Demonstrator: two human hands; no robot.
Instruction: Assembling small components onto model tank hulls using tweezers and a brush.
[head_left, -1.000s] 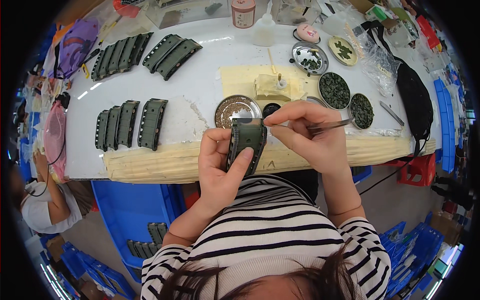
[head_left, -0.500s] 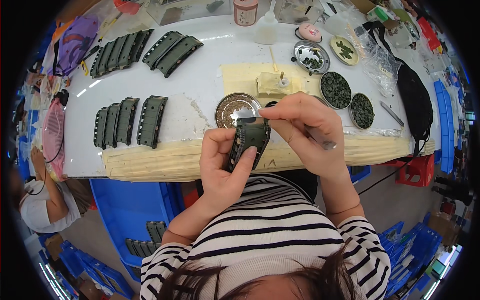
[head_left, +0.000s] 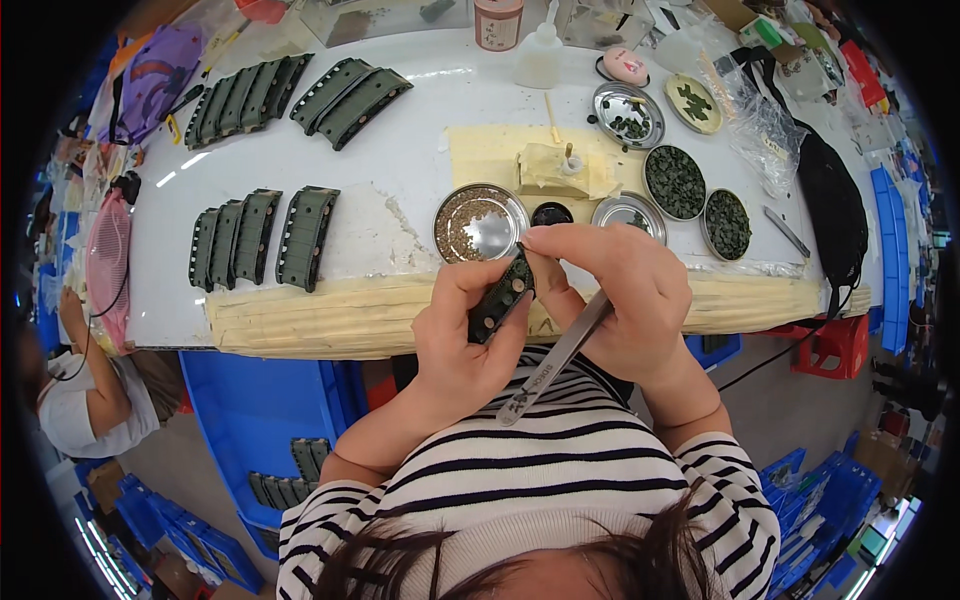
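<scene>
My left hand [head_left: 455, 340] grips a dark green curved strip [head_left: 501, 298] between thumb and fingers. The strip is tilted so that its edge, dotted with small coppery discs, faces up. At its top end the thumb and forefinger of my right hand [head_left: 640, 300] pinch close together; whether they touch the strip or hold a tiny piece, I cannot tell. Steel tweezers [head_left: 556, 364] are tucked in my right hand, their broad end pointing down toward my striped shirt. Just beyond my hands lie a round metal dish [head_left: 497, 228] with coppery bits, a small black cup [head_left: 552, 214] and another metal dish [head_left: 630, 210].
Similar green strips [head_left: 306, 240] lie in groups on the left. Tins of dark green pieces [head_left: 674, 182] stand to the right, near another pair of tweezers [head_left: 787, 232]. A tape-wrapped block [head_left: 552, 172] sits behind the dishes. A blue bin [head_left: 270, 400] is below the table's edge.
The strip has been turned from its broad face to its edge. The tweezers in my right hand have swung round toward my body.
</scene>
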